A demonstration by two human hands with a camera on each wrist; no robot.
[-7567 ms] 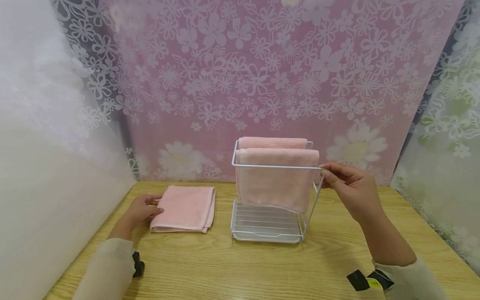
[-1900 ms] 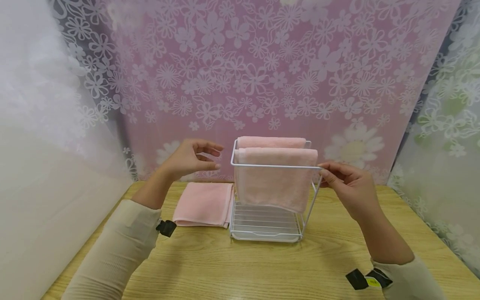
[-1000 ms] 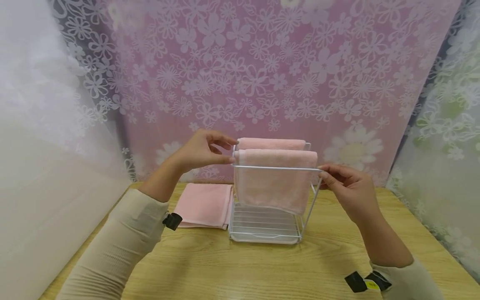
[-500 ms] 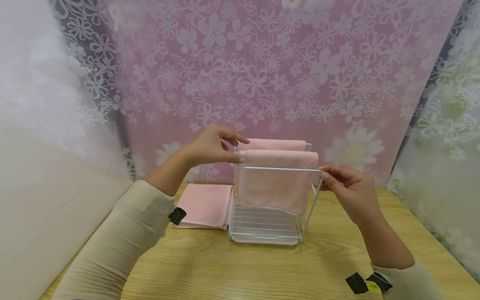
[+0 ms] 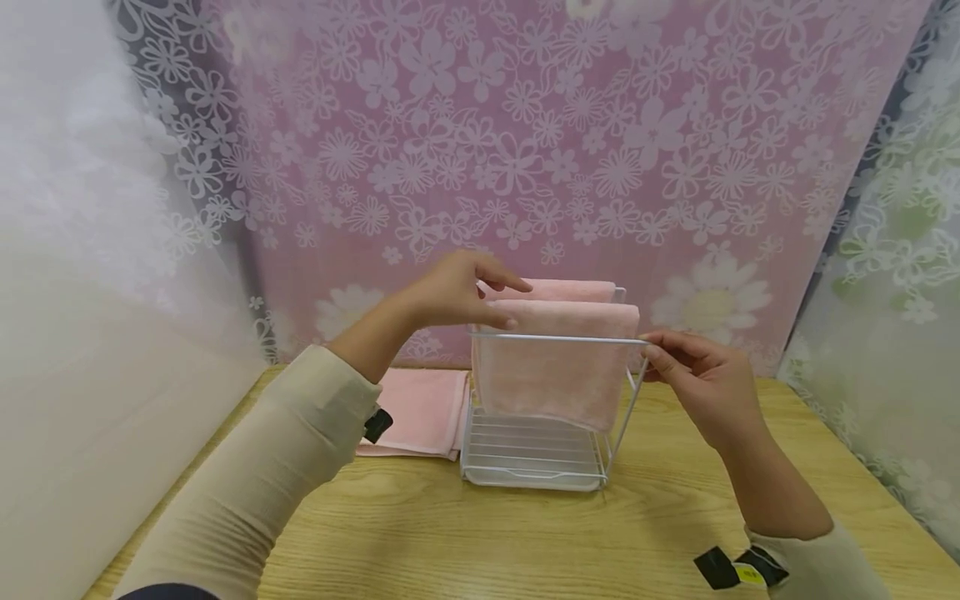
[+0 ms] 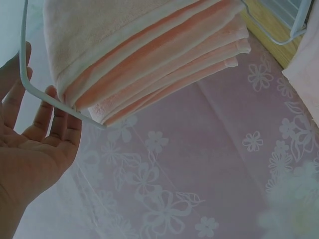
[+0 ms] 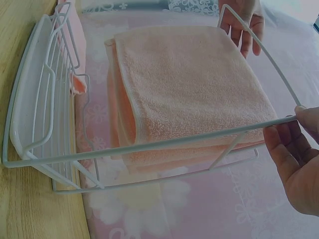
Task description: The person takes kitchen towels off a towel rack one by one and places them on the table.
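A white wire rack with a tray base stands on the table. Two folded pink towels hang on it: the front towel and the back towel, of which only the top shows in the head view. My left hand is over their left ends, thumb by the front towel and fingers near the back one. In the left wrist view its fingers lie behind the top rail, not curled round anything. My right hand pinches the rack's right front top corner between thumb and fingers.
Another folded pink towel lies on the wood-grain table, close against the rack's left side and partly hidden by my left arm. A pink flowered sheet stands behind, with pale panels at both sides.
My left hand first slid the table towel right toward the rack, then rose and moved right over the hanging towels' left ends. My right hand keeps its pinch on the rack.
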